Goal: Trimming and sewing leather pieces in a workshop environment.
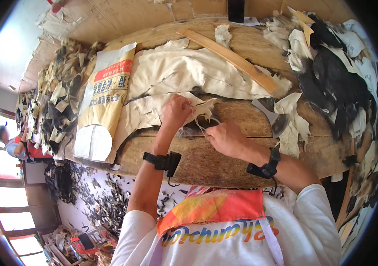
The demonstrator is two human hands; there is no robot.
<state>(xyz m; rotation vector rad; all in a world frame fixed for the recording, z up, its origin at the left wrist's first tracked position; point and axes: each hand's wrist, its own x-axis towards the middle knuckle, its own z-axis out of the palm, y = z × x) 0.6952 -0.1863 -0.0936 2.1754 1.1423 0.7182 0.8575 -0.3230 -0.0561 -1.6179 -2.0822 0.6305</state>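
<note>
My left hand [176, 110] is closed on the ragged edge of a pale hide piece [149, 113] lying on the wooden bench [198, 155]. Beside it, my right hand [222, 138] pinches a thin pale looped strip [215, 120]; whether this joins the hide I cannot tell. Dark fur shows under the hide edge. A larger cream hide [184, 66] lies behind, with a wooden slat [224, 57] across its right part. A grey curved blade-like piece [264, 113] and a cream scrap [293, 119] are to the right of my hands.
A tan and white paper sack [98, 115] lies left on the bench. Piles of fur scraps [56, 102] at left and dark hides [335, 84] at right crowd the sides. Another person [11, 146] is at the far left. Scraps litter the floor [76, 208].
</note>
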